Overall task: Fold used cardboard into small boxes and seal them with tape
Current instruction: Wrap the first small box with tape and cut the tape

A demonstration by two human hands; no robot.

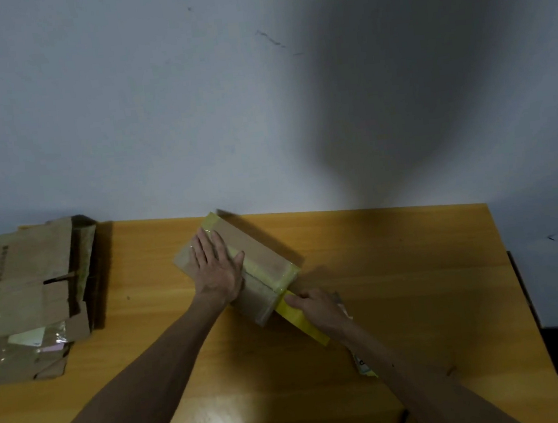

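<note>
Left hand (216, 269) fingers straight, flat on small brown cardboard box (257, 248) mid yellow wooden worktop (380, 269); right hand (318, 307) fingers pinch yellow tape strip (289, 310) at box's near end; flattened cardboard pile (20, 290) left

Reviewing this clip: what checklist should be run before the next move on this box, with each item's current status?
1. Box steadied: left hand lies flat on the box: ok.
2. Box seated on the table: ok.
3. Tape strip laid along the box top to its near end: ok.
4. Strip's free end held by the right hand: ok.
5. Strip cut from its roll: hidden under the right hand, cannot tell.
6. Stack of flattened cardboard apart from the box: ok.
</note>
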